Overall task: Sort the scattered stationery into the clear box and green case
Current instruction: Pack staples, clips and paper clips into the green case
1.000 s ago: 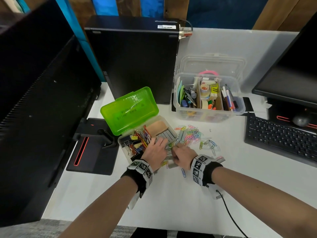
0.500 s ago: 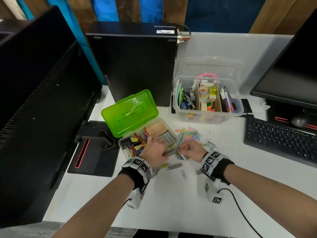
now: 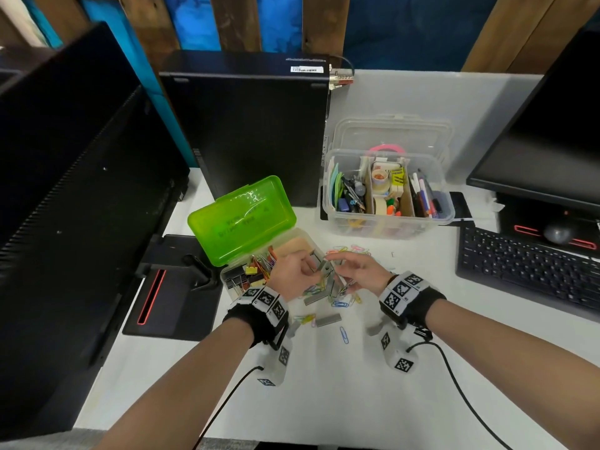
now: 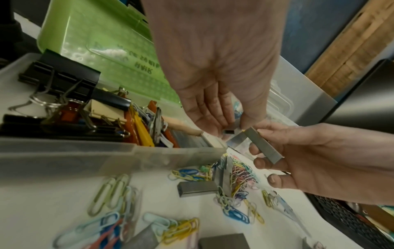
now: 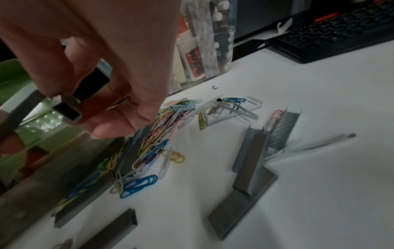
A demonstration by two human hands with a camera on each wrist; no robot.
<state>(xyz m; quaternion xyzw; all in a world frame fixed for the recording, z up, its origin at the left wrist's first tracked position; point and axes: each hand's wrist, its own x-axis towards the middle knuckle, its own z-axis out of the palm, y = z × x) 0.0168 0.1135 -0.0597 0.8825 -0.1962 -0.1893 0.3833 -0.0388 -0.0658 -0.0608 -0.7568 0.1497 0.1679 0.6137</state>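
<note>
On the desk (image 3: 487,368) in front of me, the green case (image 3: 242,219) stands left of the clear box (image 3: 388,203), its lid tilted up behind its tray. Binder clips (image 4: 59,79) lie in the tray's left end. The tower (image 3: 246,125) stands behind the case, a keyboard (image 3: 526,267) right of the box. Paper clips (image 5: 162,128) and staple strips (image 5: 251,156) lie scattered on the desk just before and right of the case. My left hand (image 3: 292,274) and right hand (image 3: 360,271) meet above them.
</note>
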